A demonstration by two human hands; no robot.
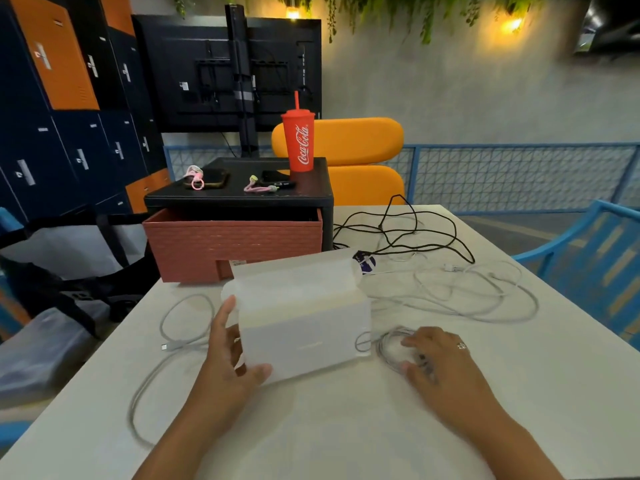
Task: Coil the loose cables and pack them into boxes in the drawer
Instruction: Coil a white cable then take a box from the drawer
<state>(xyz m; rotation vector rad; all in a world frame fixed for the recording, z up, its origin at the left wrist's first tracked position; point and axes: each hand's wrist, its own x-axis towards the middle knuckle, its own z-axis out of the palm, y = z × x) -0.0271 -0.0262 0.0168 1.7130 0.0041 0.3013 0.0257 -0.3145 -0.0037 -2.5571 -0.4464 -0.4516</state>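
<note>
Gripping white box (304,323) with left hand (228,362) | right hand (440,358) clutching coiled cable (389,341) | black cable (415,233) tangled beside drawer (232,244)

just one head-worn wide-angle cam, sits above the desk's (346,427) near edge, faces forward and tilted down, left hand (228,348) and right hand (440,355) super close at the bottom, far edge and drawer unit (239,199) mid-frame, lockers (52,81) and wall (485,91) way back

The right grip (438,355) wears a small silvery ring (461,346) on one finger; the left forearm (183,441) and right forearm (498,434) are bare.
</note>
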